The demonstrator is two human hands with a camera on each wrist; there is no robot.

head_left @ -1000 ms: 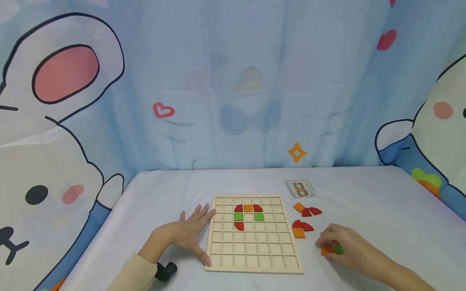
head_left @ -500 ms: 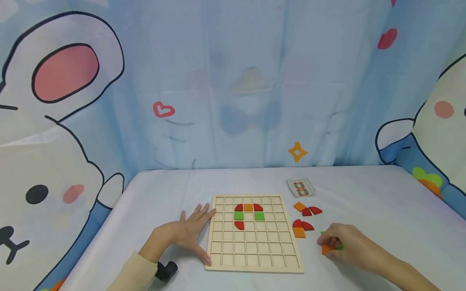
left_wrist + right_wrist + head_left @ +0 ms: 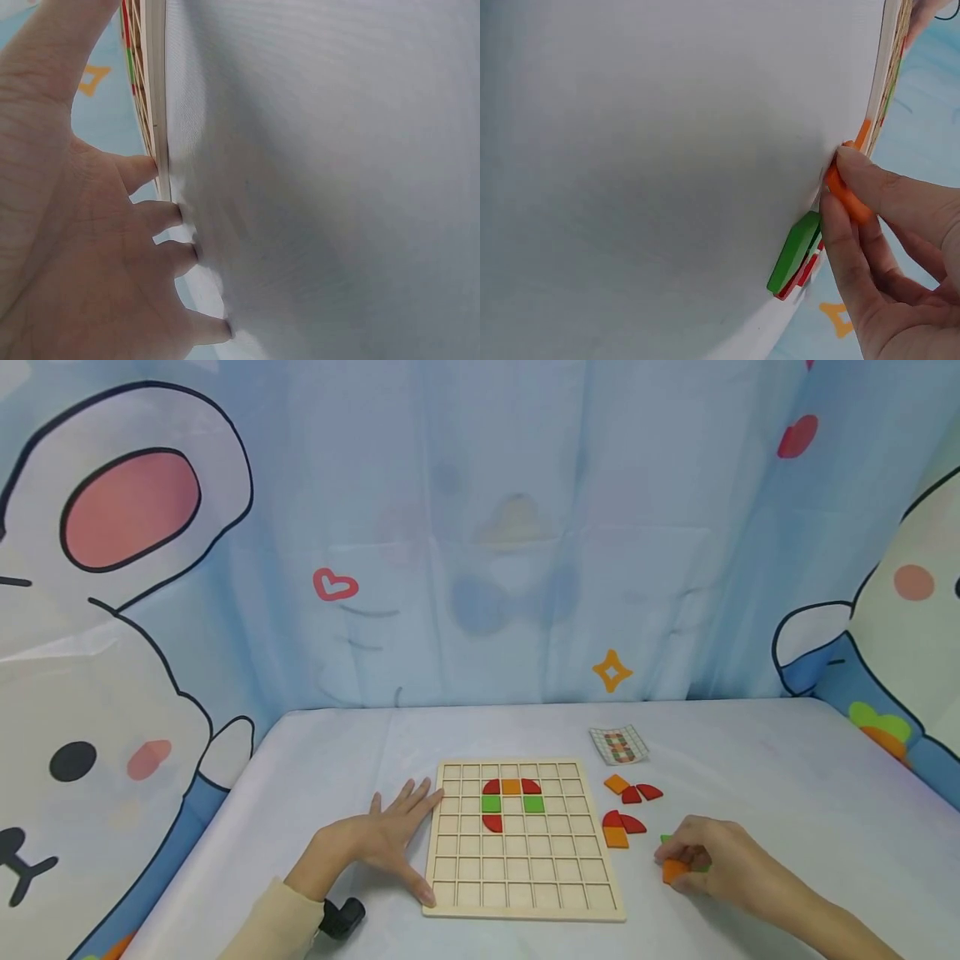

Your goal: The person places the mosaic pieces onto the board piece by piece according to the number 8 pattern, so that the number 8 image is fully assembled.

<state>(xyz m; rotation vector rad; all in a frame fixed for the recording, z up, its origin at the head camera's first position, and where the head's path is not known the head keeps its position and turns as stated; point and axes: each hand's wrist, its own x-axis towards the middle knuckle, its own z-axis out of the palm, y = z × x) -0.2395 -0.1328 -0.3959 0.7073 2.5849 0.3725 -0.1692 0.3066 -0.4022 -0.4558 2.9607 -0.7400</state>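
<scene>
Left hand (image 3: pixel 393 839): its grip is lying spread, the thumb and a finger touching the left edge of the board (image 3: pixel 525 893).
Right hand (image 3: pixel 716 860): its grip is pinching an orange piece (image 3: pixel 675 872) to the right of the board; I can't quite tell whether the piece is touching the table (image 3: pixel 360 743).
Green piece (image 3: pixel 793 253): it is lying just beside the right fingertips.
Set pieces (image 3: pixel 511 787): red, orange and green ones are sitting in the board's upper squares.
Card (image 3: pixel 619 745): it is lying beyond the loose pieces (image 3: pixel 616 837).
</scene>
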